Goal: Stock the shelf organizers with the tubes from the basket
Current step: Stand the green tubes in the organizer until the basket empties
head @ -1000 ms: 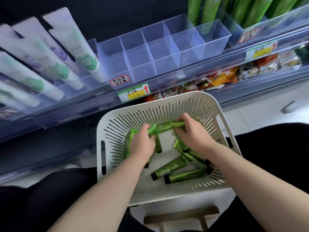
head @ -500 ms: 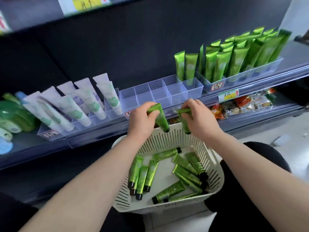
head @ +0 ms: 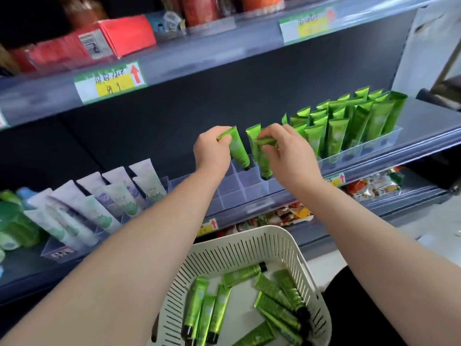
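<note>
Both grips are pinching; left grip (head: 212, 149) holds a green tube (head: 238, 152) cap-down over the clear organizer (head: 252, 187), right grip (head: 290, 156) holds a second tube (head: 264, 161) just beside it; spare tubes (head: 219, 303) lie in the basket (head: 249, 242); I fear a cap snagging a divider and tipping; shelf tags (head: 109, 82) show red arrows, writing unreadable.

two green tubes (head: 238, 148), cap-down, at clear organizer (head: 234, 192)
</note>
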Available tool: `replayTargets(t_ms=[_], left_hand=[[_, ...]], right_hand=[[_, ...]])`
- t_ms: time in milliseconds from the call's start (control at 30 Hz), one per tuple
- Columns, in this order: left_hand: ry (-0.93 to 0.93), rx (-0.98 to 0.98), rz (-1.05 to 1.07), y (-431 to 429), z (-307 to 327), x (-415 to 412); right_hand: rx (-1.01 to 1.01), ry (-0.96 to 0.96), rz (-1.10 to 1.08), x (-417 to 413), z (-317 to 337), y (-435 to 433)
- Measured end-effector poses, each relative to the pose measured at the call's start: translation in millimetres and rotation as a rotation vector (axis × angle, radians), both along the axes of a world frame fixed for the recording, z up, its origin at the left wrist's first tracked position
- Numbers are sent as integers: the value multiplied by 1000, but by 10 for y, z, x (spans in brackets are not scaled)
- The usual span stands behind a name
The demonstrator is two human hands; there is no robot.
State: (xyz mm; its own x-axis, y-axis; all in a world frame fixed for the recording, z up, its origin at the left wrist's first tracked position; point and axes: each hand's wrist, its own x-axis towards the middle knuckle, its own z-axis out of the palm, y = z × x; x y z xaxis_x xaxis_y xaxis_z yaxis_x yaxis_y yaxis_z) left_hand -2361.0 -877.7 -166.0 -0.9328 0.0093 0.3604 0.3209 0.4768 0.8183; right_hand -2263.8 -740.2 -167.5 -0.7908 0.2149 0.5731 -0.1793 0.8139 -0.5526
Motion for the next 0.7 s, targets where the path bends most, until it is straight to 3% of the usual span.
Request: replayTargets(t_ms=[433,700], left_hand=[[-155,-257,10,238,-285,-740],[-167,-141,-54,170,-305,-725]], right_hand=[[1,-29,35,-598,-174,137],[-17,13,19,-766,-137,86]])
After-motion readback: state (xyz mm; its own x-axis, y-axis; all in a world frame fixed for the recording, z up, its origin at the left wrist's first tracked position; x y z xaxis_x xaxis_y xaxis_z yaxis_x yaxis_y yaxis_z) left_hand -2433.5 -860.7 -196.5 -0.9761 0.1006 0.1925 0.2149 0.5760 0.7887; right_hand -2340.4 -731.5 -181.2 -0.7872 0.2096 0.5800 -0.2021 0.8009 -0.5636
